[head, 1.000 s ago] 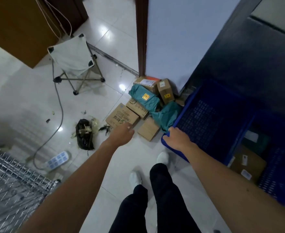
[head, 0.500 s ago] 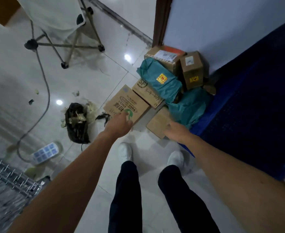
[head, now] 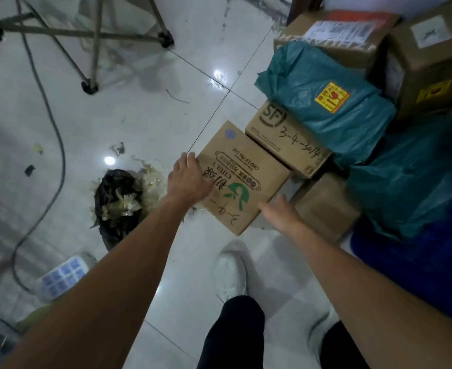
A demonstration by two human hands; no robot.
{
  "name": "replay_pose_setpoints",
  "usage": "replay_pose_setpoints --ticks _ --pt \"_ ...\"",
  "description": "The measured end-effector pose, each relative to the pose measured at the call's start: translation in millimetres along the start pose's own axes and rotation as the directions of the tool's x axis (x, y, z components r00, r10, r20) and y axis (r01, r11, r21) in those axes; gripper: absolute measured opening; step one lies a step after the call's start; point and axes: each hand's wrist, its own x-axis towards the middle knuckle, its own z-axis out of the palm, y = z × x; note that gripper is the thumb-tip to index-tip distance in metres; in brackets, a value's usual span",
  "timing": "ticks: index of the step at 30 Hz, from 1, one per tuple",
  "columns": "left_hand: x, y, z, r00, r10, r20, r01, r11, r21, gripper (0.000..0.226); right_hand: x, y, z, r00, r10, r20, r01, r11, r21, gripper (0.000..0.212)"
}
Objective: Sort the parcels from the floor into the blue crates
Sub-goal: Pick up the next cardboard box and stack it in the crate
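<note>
I am laying my left hand (head: 188, 179) on the left side of the brown box with the green leaf (head: 248, 182). My fingers are straight, not grabbing. My right hand (head: 279, 213) is open too, right at the box's other side. The box is sitting on the floor (head: 166, 107) beside the SF box (head: 286, 139), near the blue crate (head: 406, 262).
</note>
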Motion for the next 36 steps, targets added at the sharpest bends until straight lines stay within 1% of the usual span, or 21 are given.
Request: replay_pose_setpoints --ticks 1,3,4,6,8,12,15,17,20,21,24,25,28,30,31,33,36 --pt "11 -6 4 0.998 -0.014 0.056 0.015 1.000 -0.025 0.094 8 1 4 1.000 0.009 -0.011 -0.008 0.999 0.037 0.046" --pt "29 -19 11 0.983 -0.052 0.176 0.077 0.987 -0.138 0.103 23 5 11 0.999 0.028 -0.029 -0.024 0.993 0.112 0.055" --pt "40 -27 18 0.977 -0.060 0.206 0.098 0.979 -0.177 0.100 28 7 14 0.999 0.033 -0.033 -0.027 0.988 0.154 0.056" --pt "48 -33 24 0.975 -0.044 0.217 0.088 0.977 -0.197 0.085 34 9 19 0.998 0.056 -0.036 -0.045 0.966 0.254 0.054" --pt "45 -32 24 0.980 0.000 0.198 0.042 0.977 -0.207 0.073 33 11 26 0.996 0.085 -0.024 -0.071 0.933 0.353 0.050" --pt "40 -33 24 0.985 0.041 0.166 0.001 0.968 -0.250 0.075 32 13 34 0.994 0.112 -0.015 -0.090 0.867 0.491 0.048" --pt "37 -36 26 0.983 0.043 0.178 0.015 0.949 -0.314 0.076 28 12 32 0.990 0.138 0.029 -0.131 0.821 0.556 0.053" --pt "29 -36 24 0.975 0.056 0.215 0.025 0.934 -0.357 0.072 20 14 32 0.988 0.141 0.062 -0.151 0.804 0.575 0.060" --pt "7 -36 16 0.969 0.064 0.238 0.031 0.926 -0.376 0.065 -1 19 31 0.986 0.144 0.079 -0.163 0.794 0.585 0.069" --pt "0 -37 14 0.967 0.060 0.246 0.041 0.922 -0.386 0.067 -11 19 31 0.987 0.137 0.087 -0.162 0.801 0.576 0.071" --pt "-25 -45 3 0.961 0.030 0.275 0.084 0.916 -0.393 0.089 -48 15 23 0.987 0.115 0.115 -0.160 0.817 0.555 0.073" --pt "-33 -47 0 0.960 0.030 0.280 0.083 0.920 -0.383 0.092 -60 14 20 0.987 0.111 0.116 -0.157 0.823 0.546 0.074" --pt "-68 -40 -25 0.960 0.036 0.276 0.066 0.934 -0.351 0.090 -105 5 4 0.991 0.108 0.075 -0.131 0.870 0.476 0.082" --pt "-94 -29 -43 0.961 0.037 0.273 0.066 0.930 -0.361 0.091 -142 0 -14 0.993 0.094 0.064 -0.113 0.881 0.460 0.091" --pt "-107 -23 -54 0.962 0.045 0.269 0.063 0.923 -0.379 0.090 -162 -3 -23 0.993 0.089 0.071 -0.113 0.871 0.478 0.093" --pt "-140 -4 -83 0.964 0.069 0.256 0.043 0.913 -0.406 0.081 -204 -9 -43 0.994 0.083 0.072 -0.108 0.843 0.527 0.092" --pt "-194 30 -129 0.964 0.145 0.225 -0.045 0.916 -0.398 0.061 -269 -14 -73 0.998 0.058 0.028 -0.064 0.831 0.552 0.090"
